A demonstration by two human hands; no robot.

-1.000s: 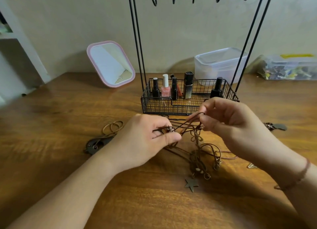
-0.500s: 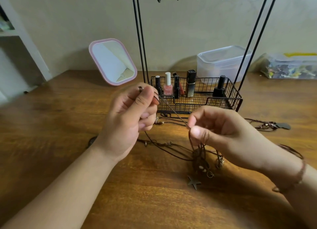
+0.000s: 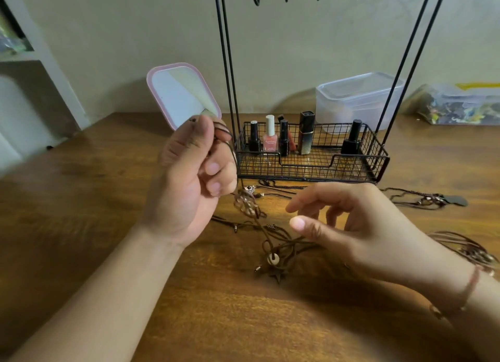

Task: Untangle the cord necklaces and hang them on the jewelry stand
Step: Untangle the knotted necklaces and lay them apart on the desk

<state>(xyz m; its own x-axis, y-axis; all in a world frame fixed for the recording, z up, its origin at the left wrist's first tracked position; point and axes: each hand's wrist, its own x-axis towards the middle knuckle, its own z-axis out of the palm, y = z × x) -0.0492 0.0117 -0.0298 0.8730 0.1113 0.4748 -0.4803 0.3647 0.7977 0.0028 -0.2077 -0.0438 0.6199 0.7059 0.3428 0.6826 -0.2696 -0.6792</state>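
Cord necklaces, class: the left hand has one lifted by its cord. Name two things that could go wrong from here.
1. The cord pinched in the left hand runs down into the tangle on the table; pulling higher may tighten the knots, since the right hand is open and holds nothing.
2. The lifted cord hangs close to the wire basket; it could snag there.

I see the brown cord necklaces [image 3: 273, 242] lying in a loose tangle on the near table, one cord rising left to my raised fingers. The black wire jewelry stand [image 3: 311, 166] sits beyond, uprights tall, hooks bare.
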